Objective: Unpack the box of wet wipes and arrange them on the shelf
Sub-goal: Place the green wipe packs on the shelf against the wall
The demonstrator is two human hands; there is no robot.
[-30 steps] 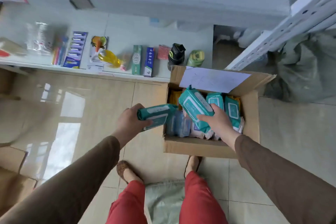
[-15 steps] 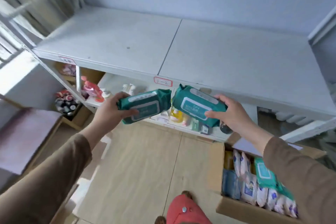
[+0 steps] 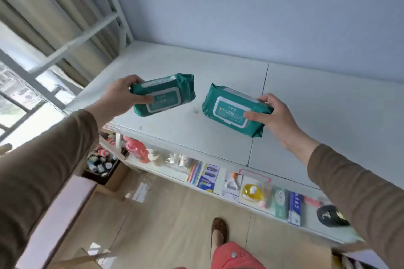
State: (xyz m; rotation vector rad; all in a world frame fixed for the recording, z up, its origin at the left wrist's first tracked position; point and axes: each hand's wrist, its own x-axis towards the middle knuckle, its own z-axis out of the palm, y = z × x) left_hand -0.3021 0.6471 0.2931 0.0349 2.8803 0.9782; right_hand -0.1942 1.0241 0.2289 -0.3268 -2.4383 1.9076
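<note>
Head view, looking down over the top shelf (image 3: 306, 116) of a white rack. Your left hand (image 3: 122, 96) grips one green wipes pack (image 3: 164, 94) by its left end, thumb across the printed face and fingers curled behind; the pack tilts slightly, its right end higher. Your right hand (image 3: 273, 116) grips a second pack (image 3: 231, 109) by its right end, thumb on the flip-lid label and fingers wrapped over the far edge; this one tilts the other way, its left end higher. The two packs are near each other but apart, with bare shelf showing in the gap between them. Both sit over the left half of the top shelf, nearer its front edge than the wall; whether either touches the surface cannot be told from this angle. Both sleeves are brown. Below the front edge, a lower shelf (image 3: 218, 183) carries small goods: a pink item (image 3: 136, 147) toward its left end, a yellow bottle (image 3: 251, 192) and boxed tubes (image 3: 288, 205) toward the middle, a dark round item (image 3: 331, 216) toward its right end. One foot (image 3: 218, 238) in a brown shoe stands on the wooden floor (image 3: 175, 225) before the rack.
</note>
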